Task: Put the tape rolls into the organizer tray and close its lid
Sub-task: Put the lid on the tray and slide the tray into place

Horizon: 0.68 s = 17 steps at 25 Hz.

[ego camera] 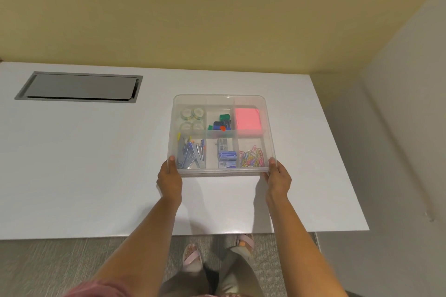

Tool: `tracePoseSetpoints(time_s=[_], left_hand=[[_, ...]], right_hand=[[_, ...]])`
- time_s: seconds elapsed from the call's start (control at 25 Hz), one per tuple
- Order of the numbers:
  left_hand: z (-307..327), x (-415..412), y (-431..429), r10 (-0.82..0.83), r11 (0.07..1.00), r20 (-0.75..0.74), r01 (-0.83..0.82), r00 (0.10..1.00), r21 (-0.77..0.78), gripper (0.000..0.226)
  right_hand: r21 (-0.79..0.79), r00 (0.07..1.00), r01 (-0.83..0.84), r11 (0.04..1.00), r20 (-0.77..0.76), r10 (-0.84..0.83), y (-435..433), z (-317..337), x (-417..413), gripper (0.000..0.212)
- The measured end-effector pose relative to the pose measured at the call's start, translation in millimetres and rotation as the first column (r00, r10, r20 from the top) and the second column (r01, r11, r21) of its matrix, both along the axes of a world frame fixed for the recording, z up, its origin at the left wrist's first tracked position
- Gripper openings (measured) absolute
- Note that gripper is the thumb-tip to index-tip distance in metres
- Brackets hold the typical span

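Note:
A clear plastic organizer tray [271, 128] stands on the white table, with a clear lid [220, 100] lying over it. Several tape rolls [192, 118] sit in its far-left compartment, seen through the lid. My left hand [169, 176] grips the near-left corner of the lid and tray, thumb on top. At the near-right corner my right hand [277, 177] holds it the same way.
Other compartments hold staplers and removers [190, 153], staple boxes [225, 155], coloured paper clips [252, 158], a pink note pad [247, 119] and small clips [220, 124]. A grey cable hatch [79, 87] is set into the table at far left. A wall stands behind; the table's right edge is near.

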<state>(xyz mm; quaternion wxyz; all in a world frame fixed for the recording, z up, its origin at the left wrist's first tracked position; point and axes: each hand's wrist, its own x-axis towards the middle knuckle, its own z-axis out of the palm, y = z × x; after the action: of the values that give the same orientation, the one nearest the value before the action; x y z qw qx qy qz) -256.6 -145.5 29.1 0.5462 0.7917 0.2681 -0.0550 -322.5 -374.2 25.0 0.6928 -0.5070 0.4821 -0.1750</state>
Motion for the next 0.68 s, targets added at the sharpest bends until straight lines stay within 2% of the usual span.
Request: tracePoseSetpoints(time_s=[0.28,0.44,0.56,0.68], left_hand=[[5,3,0,-0.015,1.000,-0.016,0.015,1.000,0.004,0.044],[2,9,8,-0.061,0.998,-0.016,0.061,0.998,0.019,0.041],[7,15,6,-0.006,1.000,-0.039,0.006,0.999,-0.017,0.034],[14,23,-2,0.021,0.999,-0.018,-0.020,1.000,0.030,0.031]], right_hand=[[-0.016,0.998,0.037,0.999,-0.044,-0.038,2,6,4,0.022],[-0.090,0.989,-0.062,0.994,-0.139,0.049,-4,7,2,0.019],[-0.094,0.975,-0.130,0.987,-0.193,0.110,-9,14,3,0.023],[-0.130,0.953,-0.229,0.965,-0.231,0.195,-18,28,15,0.023]])
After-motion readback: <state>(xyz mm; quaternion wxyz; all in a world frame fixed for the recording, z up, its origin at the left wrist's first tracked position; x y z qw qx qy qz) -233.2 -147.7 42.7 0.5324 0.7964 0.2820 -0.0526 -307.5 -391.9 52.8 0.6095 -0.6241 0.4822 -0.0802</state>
